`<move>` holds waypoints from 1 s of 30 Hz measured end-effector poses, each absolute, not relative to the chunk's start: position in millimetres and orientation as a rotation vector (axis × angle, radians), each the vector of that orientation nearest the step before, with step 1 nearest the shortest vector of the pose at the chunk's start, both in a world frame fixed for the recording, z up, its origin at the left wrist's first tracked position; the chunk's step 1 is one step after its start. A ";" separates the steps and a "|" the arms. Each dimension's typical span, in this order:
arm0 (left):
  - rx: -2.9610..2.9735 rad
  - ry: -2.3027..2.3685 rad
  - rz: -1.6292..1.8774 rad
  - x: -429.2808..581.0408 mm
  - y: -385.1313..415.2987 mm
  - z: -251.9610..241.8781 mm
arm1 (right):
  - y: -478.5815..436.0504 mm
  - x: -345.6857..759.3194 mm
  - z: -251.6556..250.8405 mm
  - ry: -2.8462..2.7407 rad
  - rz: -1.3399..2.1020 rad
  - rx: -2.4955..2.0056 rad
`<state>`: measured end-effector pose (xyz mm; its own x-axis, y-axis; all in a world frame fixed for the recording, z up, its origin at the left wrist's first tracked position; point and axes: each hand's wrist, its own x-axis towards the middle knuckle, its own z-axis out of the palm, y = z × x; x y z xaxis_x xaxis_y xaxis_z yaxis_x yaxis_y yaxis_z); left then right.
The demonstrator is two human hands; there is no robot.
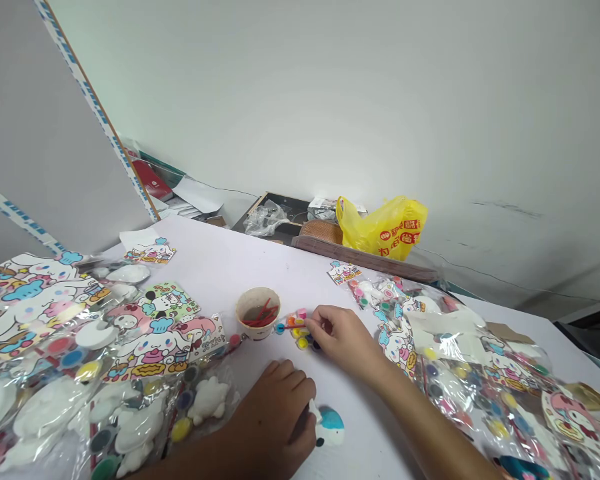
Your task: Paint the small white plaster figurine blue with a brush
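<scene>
My right hand [337, 333] pinches a thin red paintbrush [295, 326], its tip blue with paint and pointing left. That tip is at a strip of small colored paint pots [303, 343], close to a paper cup. In the paper cup [258, 331] are murky water and several red sticks. Nearer to me, my left hand [277, 410] has its fingers curled on a small white plaster figurine [333, 428]. A blue painted patch and a dark spot show on the figurine; the hand hides its left part.
Clear bags with white plaster figures and paint pots [130, 413] cover the table's left side. More such bags [460, 373] lie on the right. A yellow plastic bag [385, 230] and a dark tray [273, 200] are at the back by the wall.
</scene>
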<state>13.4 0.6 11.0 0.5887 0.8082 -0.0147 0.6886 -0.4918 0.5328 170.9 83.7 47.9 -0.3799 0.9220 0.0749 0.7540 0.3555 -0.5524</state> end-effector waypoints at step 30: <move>2.367 1.183 0.426 11.3 -3.0 1.5 | 85.0 177.5 51.7 -2.192 0.727 -1.471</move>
<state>11.3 -3.0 1.5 0.5829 0.8096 0.0692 0.6680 -0.5259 0.5265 177.5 85.0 51.7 -0.3658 0.9298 0.0405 0.7211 0.3107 -0.6192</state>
